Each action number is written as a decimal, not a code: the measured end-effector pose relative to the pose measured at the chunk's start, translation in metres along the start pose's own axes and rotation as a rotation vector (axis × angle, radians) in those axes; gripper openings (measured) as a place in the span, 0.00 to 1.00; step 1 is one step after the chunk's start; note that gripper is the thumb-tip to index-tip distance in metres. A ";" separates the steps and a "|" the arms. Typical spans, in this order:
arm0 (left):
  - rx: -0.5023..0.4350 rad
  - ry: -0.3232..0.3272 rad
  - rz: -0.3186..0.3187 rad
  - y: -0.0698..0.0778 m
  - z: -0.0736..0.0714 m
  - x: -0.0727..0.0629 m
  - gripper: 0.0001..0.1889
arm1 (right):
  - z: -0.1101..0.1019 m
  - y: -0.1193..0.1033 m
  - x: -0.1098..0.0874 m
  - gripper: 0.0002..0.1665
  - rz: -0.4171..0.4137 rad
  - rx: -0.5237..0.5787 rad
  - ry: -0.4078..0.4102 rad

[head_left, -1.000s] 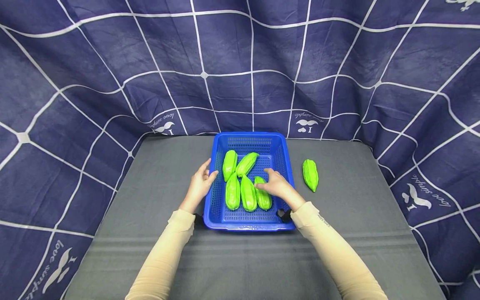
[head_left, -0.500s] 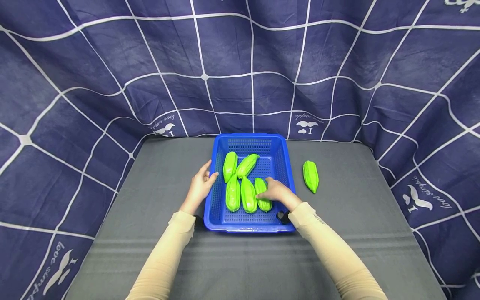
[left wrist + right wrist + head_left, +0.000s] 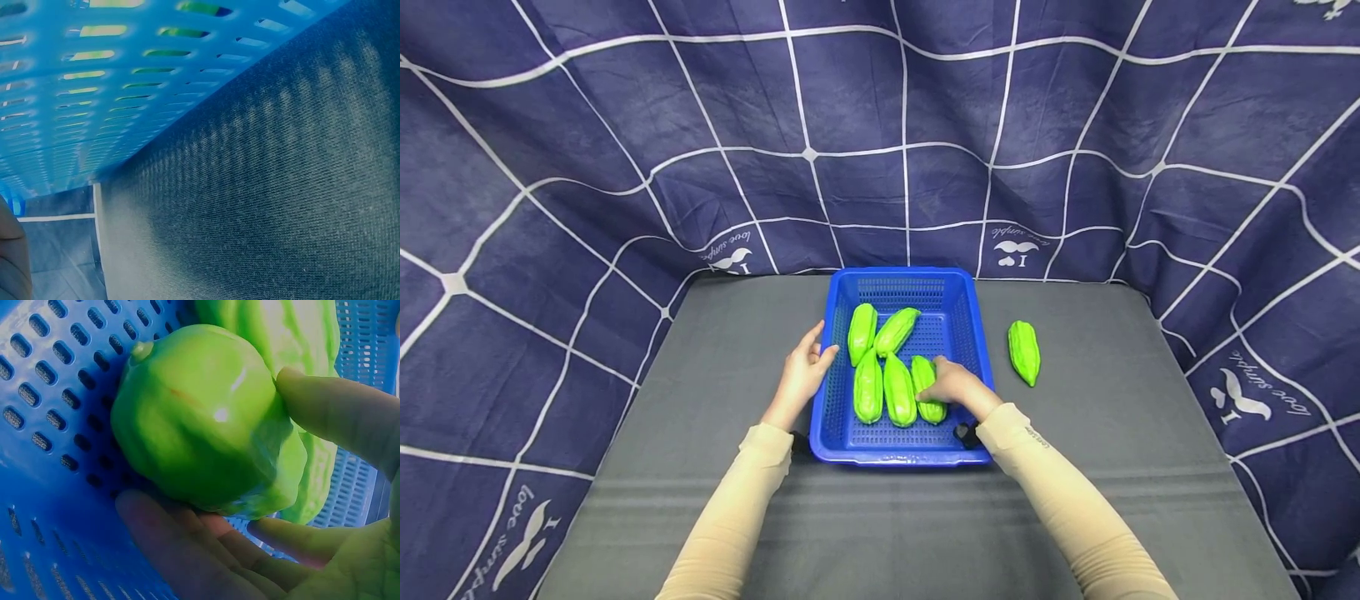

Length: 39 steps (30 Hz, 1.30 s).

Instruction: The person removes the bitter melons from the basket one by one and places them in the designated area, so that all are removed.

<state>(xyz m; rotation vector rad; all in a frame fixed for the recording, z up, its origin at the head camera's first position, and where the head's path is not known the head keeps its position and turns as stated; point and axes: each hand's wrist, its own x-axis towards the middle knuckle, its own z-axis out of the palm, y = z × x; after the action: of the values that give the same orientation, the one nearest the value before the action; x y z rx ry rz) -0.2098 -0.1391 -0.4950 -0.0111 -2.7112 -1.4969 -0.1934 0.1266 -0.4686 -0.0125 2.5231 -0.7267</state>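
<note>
Several bright green, ridged bitter melons lie in a blue perforated plastic basket [image 3: 898,457]. My right hand [image 3: 958,387] reaches into the basket and grips the rightmost bitter melon [image 3: 927,375] of the front row. In the right wrist view the thumb [image 3: 337,412] lies along one side of that melon and the fingers [image 3: 181,544] curve under the other; its rounded stem end faces the camera. My left hand [image 3: 801,375] is at the basket's left side, thumb by the rim, fingers loosely extended outside. Only a bit of it shows in the left wrist view, beside the slotted wall [image 3: 125,81].
One more bitter melon [image 3: 1024,353] lies on the grey tabletop [image 3: 1097,400] to the right of the basket. A dark blue curtain [image 3: 865,108] with white grid lines hangs behind the table and along both sides.
My right hand has lowered onto the rightmost front melon, and its fingers have closed around it. The left hand, the basket and the other melons stay put.
</note>
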 end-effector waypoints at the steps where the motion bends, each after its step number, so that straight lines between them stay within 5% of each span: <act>1: -0.003 0.000 0.000 0.000 0.000 0.000 0.31 | 0.000 0.000 0.000 0.53 0.003 -0.001 0.002; 20: 0.006 0.002 -0.003 0.001 0.001 0.000 0.31 | -0.013 -0.002 -0.002 0.50 -0.016 0.048 0.101; 39: -0.003 0.006 0.010 0.000 0.001 -0.001 0.30 | -0.069 -0.002 -0.028 0.47 -0.124 0.259 0.371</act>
<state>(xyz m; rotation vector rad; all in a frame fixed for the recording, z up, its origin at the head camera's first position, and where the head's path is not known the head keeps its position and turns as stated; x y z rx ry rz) -0.2085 -0.1384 -0.4961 -0.0207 -2.7004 -1.4953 -0.2017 0.1629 -0.4045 0.0623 2.7705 -1.1976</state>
